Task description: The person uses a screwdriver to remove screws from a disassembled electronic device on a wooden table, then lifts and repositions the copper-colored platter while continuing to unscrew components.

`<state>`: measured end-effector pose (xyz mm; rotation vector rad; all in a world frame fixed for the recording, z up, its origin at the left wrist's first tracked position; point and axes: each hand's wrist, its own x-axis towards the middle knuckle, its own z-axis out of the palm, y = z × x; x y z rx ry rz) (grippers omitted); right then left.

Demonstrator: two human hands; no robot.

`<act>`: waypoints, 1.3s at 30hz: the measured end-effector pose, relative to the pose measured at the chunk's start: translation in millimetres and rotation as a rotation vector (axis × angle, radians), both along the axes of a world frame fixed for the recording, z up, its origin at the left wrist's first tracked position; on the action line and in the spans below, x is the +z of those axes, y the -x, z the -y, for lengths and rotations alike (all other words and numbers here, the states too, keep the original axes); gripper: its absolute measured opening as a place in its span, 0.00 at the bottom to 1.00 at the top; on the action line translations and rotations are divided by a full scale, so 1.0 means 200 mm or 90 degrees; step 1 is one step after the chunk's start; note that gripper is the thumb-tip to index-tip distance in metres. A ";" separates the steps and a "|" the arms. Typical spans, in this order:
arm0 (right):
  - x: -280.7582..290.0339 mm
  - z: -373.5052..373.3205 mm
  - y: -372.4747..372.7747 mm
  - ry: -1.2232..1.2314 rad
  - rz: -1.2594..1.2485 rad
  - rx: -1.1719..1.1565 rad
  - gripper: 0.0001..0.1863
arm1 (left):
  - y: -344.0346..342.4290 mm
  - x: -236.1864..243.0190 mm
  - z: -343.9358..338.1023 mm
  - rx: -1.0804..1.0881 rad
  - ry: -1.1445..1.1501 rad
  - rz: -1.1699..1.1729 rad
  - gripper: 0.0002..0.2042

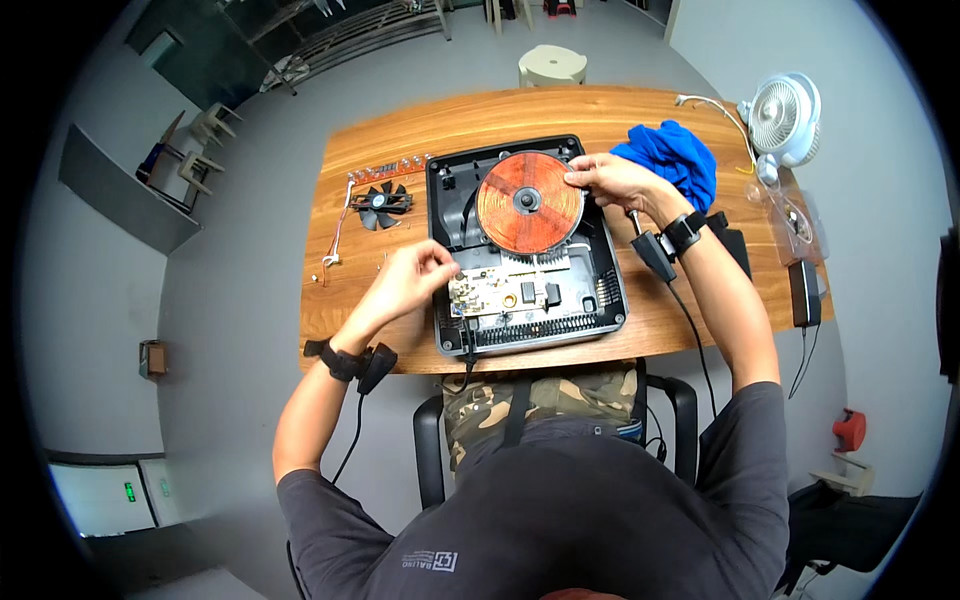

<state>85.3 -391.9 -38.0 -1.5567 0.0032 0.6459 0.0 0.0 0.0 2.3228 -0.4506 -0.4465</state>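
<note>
An opened induction cooker base (610, 300), grey and black, lies on the wooden table (480, 115) in front of me. Inside it sits a round copper coil disc (528, 203), tilted up at its right side. My right hand (610, 178) pinches the disc's right rim. Below the coil is a pale circuit board (497, 292) with a finned heat sink. My left hand (415, 275) rests at the board's left edge, fingertips closed on its corner. Both wrists carry black bands with cables.
A small black fan (380, 203) with wires and a narrow strip board (388, 168) lie left of the cooker. A blue cloth (675, 160), a white desk fan (785, 115), a clear plastic case (790, 220) and a black adapter (803, 292) are on the right. A stool (552, 66) stands behind the table.
</note>
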 end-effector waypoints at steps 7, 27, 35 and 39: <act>0.13 -0.14 0.10 -0.017 -0.015 0.010 0.04 | -0.17 0.00 0.13 0.056 0.060 -0.001 0.17; 0.01 -0.15 0.07 0.137 0.093 -0.009 0.10 | -0.18 -0.06 0.20 0.086 0.062 -0.105 0.25; -0.09 -0.15 0.01 0.223 0.199 0.000 0.14 | -0.16 -0.06 0.21 0.069 0.065 -0.076 0.27; -0.08 -0.13 0.03 0.275 0.280 -0.020 0.17 | -0.15 -0.07 0.19 0.041 0.058 -0.036 0.26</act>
